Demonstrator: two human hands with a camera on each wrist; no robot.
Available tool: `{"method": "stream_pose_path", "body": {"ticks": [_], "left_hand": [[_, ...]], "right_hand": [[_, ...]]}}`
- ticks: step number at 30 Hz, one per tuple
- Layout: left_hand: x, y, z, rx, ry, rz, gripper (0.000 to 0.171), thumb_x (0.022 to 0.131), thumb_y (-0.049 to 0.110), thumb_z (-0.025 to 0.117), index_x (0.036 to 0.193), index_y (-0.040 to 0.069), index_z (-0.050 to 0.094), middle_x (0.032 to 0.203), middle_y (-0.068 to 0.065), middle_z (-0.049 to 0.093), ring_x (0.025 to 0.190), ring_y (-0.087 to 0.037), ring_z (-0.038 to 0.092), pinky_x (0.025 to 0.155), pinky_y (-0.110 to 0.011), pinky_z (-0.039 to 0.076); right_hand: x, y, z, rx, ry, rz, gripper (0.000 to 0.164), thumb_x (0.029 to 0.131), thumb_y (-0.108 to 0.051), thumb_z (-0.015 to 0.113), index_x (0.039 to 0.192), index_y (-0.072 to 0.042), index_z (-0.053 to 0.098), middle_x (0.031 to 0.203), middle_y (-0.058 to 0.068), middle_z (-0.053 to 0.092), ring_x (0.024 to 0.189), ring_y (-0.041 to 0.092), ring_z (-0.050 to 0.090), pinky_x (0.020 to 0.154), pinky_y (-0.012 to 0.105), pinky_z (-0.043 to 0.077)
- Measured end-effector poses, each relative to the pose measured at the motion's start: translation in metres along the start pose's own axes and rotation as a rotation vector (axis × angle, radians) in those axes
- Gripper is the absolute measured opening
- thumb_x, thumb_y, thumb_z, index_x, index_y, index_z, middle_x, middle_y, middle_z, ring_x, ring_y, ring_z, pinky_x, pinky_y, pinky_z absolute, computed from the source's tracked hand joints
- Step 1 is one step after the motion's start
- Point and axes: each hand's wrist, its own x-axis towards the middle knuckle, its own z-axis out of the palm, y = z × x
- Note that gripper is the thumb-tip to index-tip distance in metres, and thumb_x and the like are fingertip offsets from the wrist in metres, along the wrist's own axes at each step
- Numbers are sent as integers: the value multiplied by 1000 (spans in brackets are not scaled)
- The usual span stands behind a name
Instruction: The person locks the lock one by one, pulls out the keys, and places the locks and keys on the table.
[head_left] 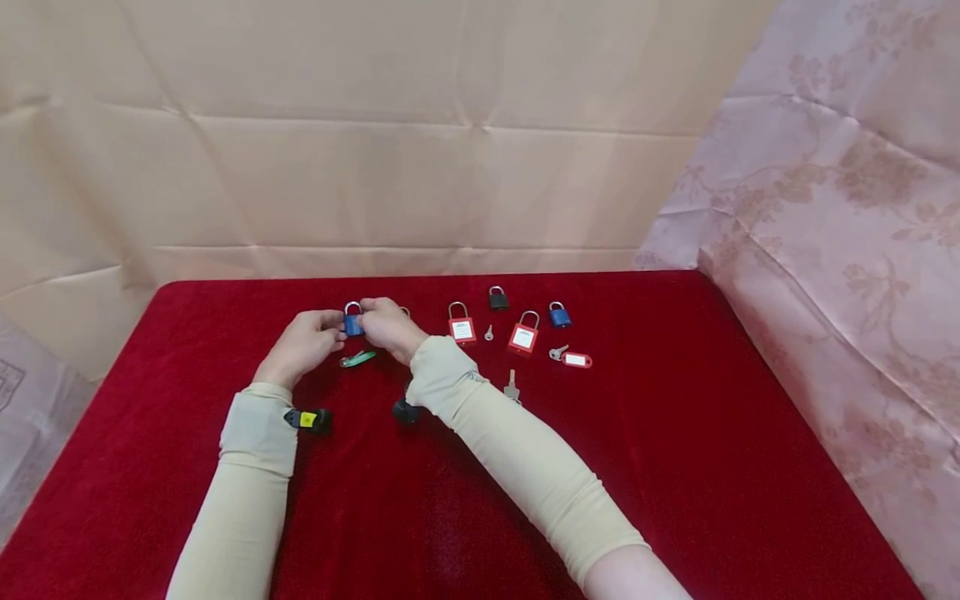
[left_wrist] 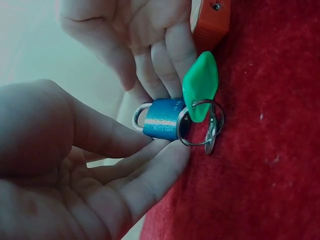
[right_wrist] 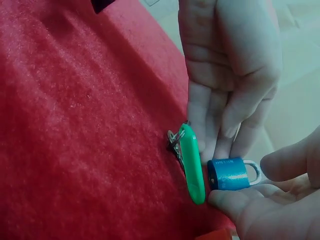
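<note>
A small blue padlock (head_left: 353, 323) with a closed silver shackle stands between the two hands at the table's back left. My left hand (head_left: 303, 342) is at its left side, fingers extended and fingertips at the blue body. From the other side, my right hand (head_left: 392, 327) reaches in with its fingers stretched along the padlock. Its thumb lies near the shackle in the right wrist view. In front of the padlock lies a green key tag (left_wrist: 201, 85) on a metal ring with a key (left_wrist: 211, 134); neither hand holds it.
Right of the hands are red padlocks (head_left: 462, 330) with white labels, a black padlock (head_left: 498, 299) and another blue padlock (head_left: 559, 316). Among them lie a small key (head_left: 489, 333), a larger key (head_left: 512, 386) and keys with a red tag (head_left: 577, 360). Red cloth (head_left: 675, 467) covers the table.
</note>
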Motion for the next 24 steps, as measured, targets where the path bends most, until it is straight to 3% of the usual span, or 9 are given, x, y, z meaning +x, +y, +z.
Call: {"method": "stream_pose_path", "body": {"ticks": [5,10,12,18,21,24], "left_hand": [[1,-2,-1,-38,-16,-23,46,99,-4,36,143,-19,40,140,-36,49,121,-41,55,102,-45,48],[0,-4,-1,-50,-19,-39,45,102,-2,37,144,-18,39,143,-35,47,123,-42,55,104,-46,46],[0,-4,-1,-44,-18,-42,45,103,-1,37,144,-18,39,142,-36,47,123,-42,55,104,-47,46],[1,-5,0,-27,-10,-41,44,102,-1,38,142,-20,40,139,-38,48,122,-43,56,103,-47,46],[1,-4,-1,-26,-14,-45,45,103,0,39,143,-20,39,140,-37,48,123,-43,56,104,-48,46],[-2,0,-4,25,-12,-40,49,106,8,41,148,-17,33,146,-36,44,128,-45,53,108,-52,41]], "right_hand": [[1,1,2,28,-17,6,50,100,0,49,149,6,43,151,15,50,133,16,47,107,23,39],[0,2,-1,76,-73,20,47,102,0,48,148,5,46,139,19,57,104,18,52,77,18,40],[-1,2,-3,92,-88,27,47,102,0,48,148,5,45,137,20,58,98,18,50,73,19,38],[-3,1,-6,87,-123,43,45,104,-1,46,148,6,45,140,19,55,106,16,50,84,22,41],[-4,1,-10,163,-149,68,44,105,-2,46,148,5,44,144,19,52,119,18,52,99,27,44],[-10,0,-20,248,-187,74,49,106,-5,48,153,4,38,153,19,44,137,23,46,111,38,39]]}}
